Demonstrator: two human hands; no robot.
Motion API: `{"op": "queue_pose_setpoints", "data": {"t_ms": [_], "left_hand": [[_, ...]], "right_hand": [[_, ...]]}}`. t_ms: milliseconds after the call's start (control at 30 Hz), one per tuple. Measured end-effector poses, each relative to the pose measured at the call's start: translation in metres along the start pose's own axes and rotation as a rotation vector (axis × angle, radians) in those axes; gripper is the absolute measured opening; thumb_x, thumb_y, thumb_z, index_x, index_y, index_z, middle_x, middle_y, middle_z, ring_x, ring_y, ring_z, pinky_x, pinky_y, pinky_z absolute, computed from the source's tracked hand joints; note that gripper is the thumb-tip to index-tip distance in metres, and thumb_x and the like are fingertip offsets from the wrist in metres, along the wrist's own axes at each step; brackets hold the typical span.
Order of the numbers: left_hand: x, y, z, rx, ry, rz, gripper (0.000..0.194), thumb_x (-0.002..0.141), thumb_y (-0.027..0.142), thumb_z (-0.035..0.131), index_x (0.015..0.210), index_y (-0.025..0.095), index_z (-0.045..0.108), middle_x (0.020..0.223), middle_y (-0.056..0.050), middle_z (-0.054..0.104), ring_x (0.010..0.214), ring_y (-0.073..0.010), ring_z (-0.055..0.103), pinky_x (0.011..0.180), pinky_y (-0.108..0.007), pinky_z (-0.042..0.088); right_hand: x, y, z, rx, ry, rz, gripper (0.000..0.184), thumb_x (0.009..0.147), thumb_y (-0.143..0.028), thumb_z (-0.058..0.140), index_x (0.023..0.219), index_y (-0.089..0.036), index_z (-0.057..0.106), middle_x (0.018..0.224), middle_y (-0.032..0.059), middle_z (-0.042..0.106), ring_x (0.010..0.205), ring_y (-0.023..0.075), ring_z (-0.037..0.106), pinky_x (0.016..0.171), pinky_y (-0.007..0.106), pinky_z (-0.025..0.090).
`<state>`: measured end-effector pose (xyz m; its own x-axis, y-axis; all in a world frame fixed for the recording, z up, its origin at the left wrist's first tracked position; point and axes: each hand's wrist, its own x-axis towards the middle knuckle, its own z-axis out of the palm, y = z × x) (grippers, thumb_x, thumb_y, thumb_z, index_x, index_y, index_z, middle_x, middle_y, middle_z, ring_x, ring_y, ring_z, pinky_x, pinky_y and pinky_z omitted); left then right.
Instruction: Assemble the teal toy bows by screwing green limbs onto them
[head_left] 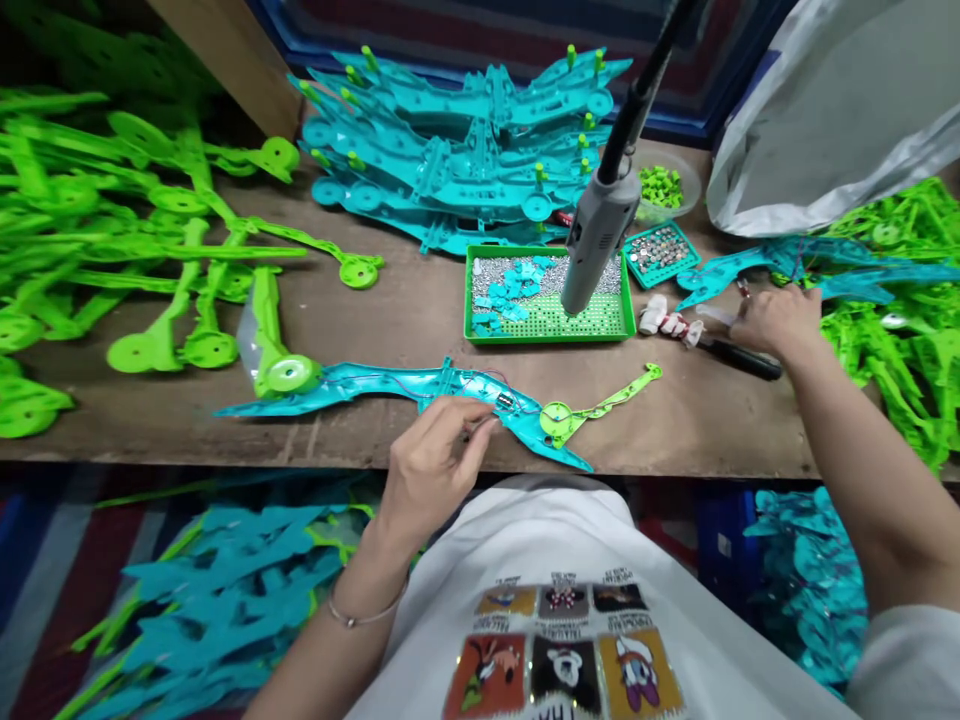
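My left hand is closed in a pinch at the near edge of a long turquoise plastic shell; what its fingertips hold is too small to make out. Thin wires and a small dark metallic part lie in the shell. A lime green arm with a round end sits on its right part, and another lime piece on its left. Out to the right, my right hand has its fingers curled down beside a wired turquoise shell. Its fingertips are partly hidden. Near it lies a black-handled tool with white wrapping.
A grey electric screwdriver hangs over a green tray of screws and turquoise bits. Behind are stacked turquoise shells, a teal tray of metal discs and a tub of lime pieces. Lime parts crowd the left.
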<state>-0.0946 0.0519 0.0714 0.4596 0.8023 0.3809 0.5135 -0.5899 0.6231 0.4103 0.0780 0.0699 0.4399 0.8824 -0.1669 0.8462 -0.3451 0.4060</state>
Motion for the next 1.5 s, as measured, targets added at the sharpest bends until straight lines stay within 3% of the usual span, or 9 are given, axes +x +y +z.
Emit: {"op": "queue_pose_setpoints", "data": {"t_ms": [200,500,600,700,900,1067,1133,1333,1500], "left_hand": [[0.001,0.004,0.008,-0.072,-0.046,0.023,0.016,0.093,0.009,0.066,0.107,0.016,0.067,0.099,-0.006,0.072,0.095,-0.0151,0.068,0.087,-0.027,0.055],[-0.003,0.029,0.033,-0.542,-0.179,-0.399,0.038,0.103,0.033,0.056,0.138,0.021,0.055,0.117,-0.009,0.072,0.096,-0.0164,0.071,0.084,-0.029,0.058],[0.000,0.050,0.047,-0.763,-0.457,-0.455,0.056,0.103,0.041,0.054,0.153,0.021,0.039,0.130,-0.013,0.066,0.100,-0.0178,0.070,0.083,-0.031,0.058],[0.003,0.061,0.053,-0.788,-0.707,-0.453,0.043,0.102,0.042,0.054,0.139,0.019,0.056,0.103,-0.005,0.071,0.076,-0.0132,0.064,0.071,-0.026,0.053],[0.001,0.059,0.051,-0.648,-0.766,-0.435,0.027,0.105,0.035,0.048,0.119,0.019,0.064,0.090,-0.001,0.069,0.082,-0.0150,0.063,0.072,-0.025,0.046],[-0.004,0.058,0.054,-0.577,-0.770,-0.353,0.028,0.105,0.034,0.048,0.123,0.020,0.064,0.108,-0.005,0.073,0.098,-0.0187,0.066,0.085,-0.030,0.046],[-0.005,0.056,0.054,-0.556,-0.751,-0.354,0.029,0.104,0.034,0.050,0.124,0.020,0.065,0.102,-0.004,0.073,0.092,-0.0181,0.066,0.082,-0.029,0.047],[0.001,0.057,0.044,-0.769,-0.749,-0.618,0.039,0.103,0.042,0.050,0.129,0.017,0.065,0.068,0.004,0.060,0.052,-0.0094,0.057,0.055,-0.022,0.043],[0.009,0.062,0.031,-1.022,-0.877,-0.541,0.044,0.105,0.044,0.047,0.135,0.017,0.063,0.088,-0.003,0.069,0.064,-0.0115,0.068,0.061,-0.024,0.052]], "right_hand": [[-0.020,-0.009,-0.008,0.085,0.007,-0.223,0.024,0.081,-0.026,0.058,0.095,-0.017,0.075,0.101,0.0194,0.073,0.105,0.0337,0.058,0.093,0.049,0.028],[-0.108,-0.069,-0.008,0.920,0.702,-0.513,0.019,0.078,-0.026,0.067,0.097,-0.027,0.069,0.101,0.0048,0.078,0.103,0.0249,0.071,0.103,0.045,0.049],[-0.156,-0.100,-0.009,0.913,0.473,-0.653,0.013,0.077,-0.031,0.075,0.088,-0.038,0.074,0.096,-0.0025,0.079,0.096,0.0241,0.074,0.106,0.052,0.047],[-0.196,-0.118,0.000,0.906,0.298,-0.695,0.021,0.077,-0.031,0.078,0.091,-0.046,0.076,0.095,-0.0043,0.079,0.095,0.0241,0.074,0.095,0.050,0.054],[-0.236,-0.139,0.004,1.435,0.524,-0.123,0.044,0.079,-0.032,0.076,0.121,-0.037,0.065,0.125,0.0103,0.064,0.109,0.0313,0.067,0.089,0.053,0.059],[-0.228,-0.147,-0.004,2.009,-0.269,0.098,0.047,0.084,-0.040,0.076,0.124,-0.031,0.054,0.113,0.0073,0.070,0.098,0.0233,0.071,0.084,0.038,0.062],[-0.223,-0.148,-0.004,2.041,-0.392,0.094,0.038,0.086,-0.041,0.075,0.117,-0.028,0.058,0.105,0.0059,0.072,0.096,0.0219,0.071,0.087,0.037,0.062],[-0.220,-0.144,0.000,1.426,0.402,-0.116,0.062,0.083,-0.026,0.077,0.140,-0.040,0.057,0.131,0.0087,0.062,0.104,0.0251,0.067,0.091,0.045,0.060],[-0.222,-0.135,0.001,1.167,0.443,-0.322,0.036,0.088,-0.023,0.069,0.118,-0.042,0.075,0.120,0.0083,0.070,0.106,0.0294,0.070,0.095,0.050,0.059]]}}
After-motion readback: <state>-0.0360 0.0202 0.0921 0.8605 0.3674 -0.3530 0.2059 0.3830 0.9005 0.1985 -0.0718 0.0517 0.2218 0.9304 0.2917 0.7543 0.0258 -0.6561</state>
